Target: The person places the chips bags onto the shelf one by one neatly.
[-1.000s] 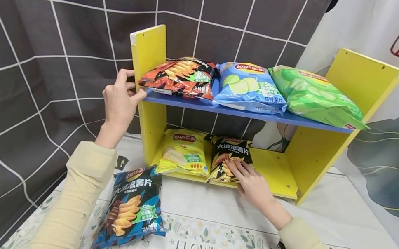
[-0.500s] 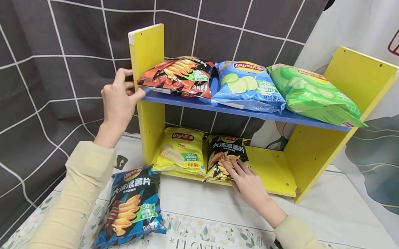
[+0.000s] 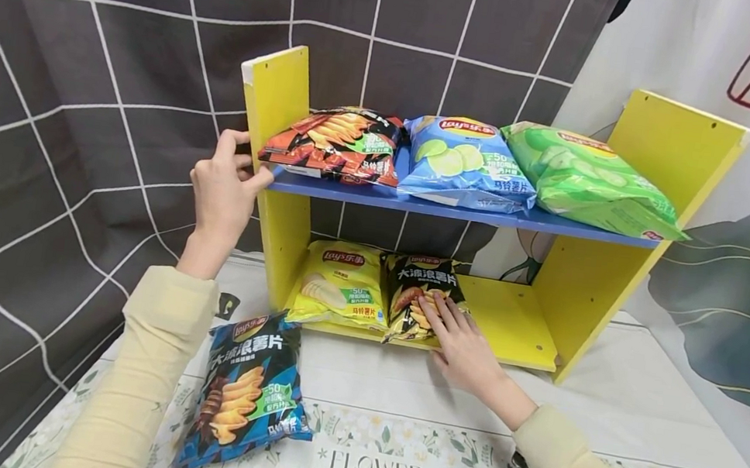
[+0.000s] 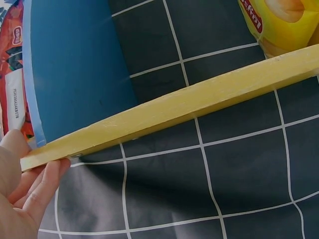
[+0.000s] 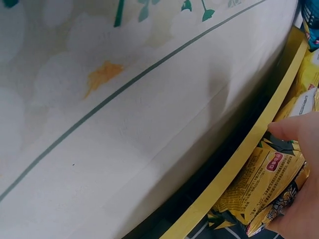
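Observation:
My left hand (image 3: 222, 192) grips the front edge of the yellow side panel (image 4: 164, 109) of a small two-tier shelf, thumb on the inner side and fingers behind. My right hand (image 3: 466, 347) rests with its fingers laid straight over the front of a black bag of potato chips (image 3: 422, 279) on the lower tier. In the right wrist view the thumb is near the yellow front edge (image 5: 249, 144). A yellow bag of potato chips (image 3: 341, 284) stands left of the black one, touching it. On the table at front left lies a blue-and-black bag of potato chips (image 3: 250, 390).
On the blue upper board (image 3: 379, 199) lie a red-and-black chip bag (image 3: 340, 140), a light blue one (image 3: 468, 163) and a green one (image 3: 585, 178). A yellow right panel (image 3: 672, 161) bounds the shelf. A dark checked curtain (image 3: 159, 44) hangs behind.
The black bag has shifted slightly left against the yellow one, with my right hand moving along on it. The left hand keeps its hold on the side panel.

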The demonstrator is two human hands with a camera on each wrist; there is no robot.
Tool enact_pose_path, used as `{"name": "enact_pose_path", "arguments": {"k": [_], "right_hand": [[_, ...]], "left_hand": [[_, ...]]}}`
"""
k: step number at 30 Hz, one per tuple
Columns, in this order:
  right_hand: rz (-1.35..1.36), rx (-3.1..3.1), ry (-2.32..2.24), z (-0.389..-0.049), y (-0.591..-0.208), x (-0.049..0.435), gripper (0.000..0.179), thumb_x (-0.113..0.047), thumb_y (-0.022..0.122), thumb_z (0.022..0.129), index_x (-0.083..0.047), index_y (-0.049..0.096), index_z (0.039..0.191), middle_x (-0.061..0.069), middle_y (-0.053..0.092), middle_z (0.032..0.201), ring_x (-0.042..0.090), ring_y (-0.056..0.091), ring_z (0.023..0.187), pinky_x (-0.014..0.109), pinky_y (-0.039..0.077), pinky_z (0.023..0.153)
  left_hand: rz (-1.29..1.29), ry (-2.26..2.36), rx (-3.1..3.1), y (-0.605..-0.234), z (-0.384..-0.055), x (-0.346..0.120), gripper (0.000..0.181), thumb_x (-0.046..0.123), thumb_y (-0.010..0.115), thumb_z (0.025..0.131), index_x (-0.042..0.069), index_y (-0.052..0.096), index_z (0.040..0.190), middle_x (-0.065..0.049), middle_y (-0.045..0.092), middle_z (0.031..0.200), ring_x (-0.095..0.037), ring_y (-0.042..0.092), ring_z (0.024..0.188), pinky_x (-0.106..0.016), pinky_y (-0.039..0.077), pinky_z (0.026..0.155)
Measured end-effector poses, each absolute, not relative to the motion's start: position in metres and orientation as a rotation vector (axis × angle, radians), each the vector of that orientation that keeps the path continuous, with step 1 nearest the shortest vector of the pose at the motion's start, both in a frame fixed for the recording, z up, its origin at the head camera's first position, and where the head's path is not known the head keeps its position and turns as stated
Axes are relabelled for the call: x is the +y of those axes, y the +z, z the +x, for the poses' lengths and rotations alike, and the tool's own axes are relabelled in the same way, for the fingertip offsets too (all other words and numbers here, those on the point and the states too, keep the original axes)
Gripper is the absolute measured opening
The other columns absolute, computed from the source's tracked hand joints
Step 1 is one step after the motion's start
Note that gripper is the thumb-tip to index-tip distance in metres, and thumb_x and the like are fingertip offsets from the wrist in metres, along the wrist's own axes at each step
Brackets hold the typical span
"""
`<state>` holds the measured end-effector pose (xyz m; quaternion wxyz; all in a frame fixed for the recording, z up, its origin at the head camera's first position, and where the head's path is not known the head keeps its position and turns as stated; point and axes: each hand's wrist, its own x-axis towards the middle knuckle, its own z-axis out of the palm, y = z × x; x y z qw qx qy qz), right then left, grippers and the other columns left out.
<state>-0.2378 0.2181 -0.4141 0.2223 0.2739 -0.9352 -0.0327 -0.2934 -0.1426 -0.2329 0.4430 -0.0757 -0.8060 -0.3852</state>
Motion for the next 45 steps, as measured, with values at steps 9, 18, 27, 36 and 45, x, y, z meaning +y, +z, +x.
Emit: {"name": "enact_pose_path", "arguments": {"k": [9,18,27,36,45], "right_hand": [[0.738,-2.567,-0.093,-0.234,-0.407,0.211,0.091,-0.040,0.073,0.078,-0.007,0.028,0.150,0.022,0.033,0.153,0.042,0.035,0.138,0.060,0.034,0.108],[0.837,-2.541,0.019,-0.222,-0.398,0.188,0.089,-0.044,0.066,0.082,-0.009,0.024,0.152,0.021,0.028,0.155,0.048,0.028,0.140,0.061,0.029,0.109],[0.899,-2.427,0.122,-0.202,-0.398,0.155,0.071,-0.051,0.039,0.097,-0.006,0.028,0.151,0.019,0.023,0.158,0.045,0.024,0.142,0.061,0.029,0.110],[1.068,-2.329,0.138,-0.183,-0.401,0.113,0.088,-0.068,0.033,0.090,-0.005,0.027,0.150,0.016,0.021,0.158,0.039,0.023,0.145,0.058,0.028,0.111],[1.414,-2.282,0.080,-0.165,-0.416,0.073,0.101,-0.065,0.059,0.079,-0.008,0.020,0.153,0.014,0.022,0.159,0.034,0.026,0.145,0.050,0.035,0.111]], "left_hand": [[-0.192,-0.956,-1.994,-0.233,-0.294,-0.143,0.035,0.008,0.062,0.084,-0.001,0.057,0.117,-0.019,0.072,0.103,-0.031,0.073,0.086,-0.043,0.056,0.075],[-0.189,-0.962,-1.996,-0.233,-0.294,-0.143,0.035,0.009,0.062,0.084,-0.001,0.057,0.118,-0.020,0.072,0.103,-0.031,0.073,0.086,-0.043,0.057,0.075],[-0.186,-0.959,-1.990,-0.235,-0.294,-0.142,0.036,0.011,0.063,0.083,0.001,0.058,0.117,-0.019,0.072,0.102,-0.031,0.073,0.084,-0.042,0.056,0.075],[-0.188,-0.958,-1.990,-0.234,-0.294,-0.143,0.035,0.010,0.063,0.084,0.000,0.058,0.117,-0.018,0.073,0.101,-0.031,0.073,0.084,-0.042,0.055,0.074],[-0.186,-0.958,-1.994,-0.235,-0.295,-0.143,0.035,0.009,0.062,0.084,0.000,0.057,0.117,-0.018,0.072,0.103,-0.030,0.073,0.084,-0.042,0.056,0.074]]}}
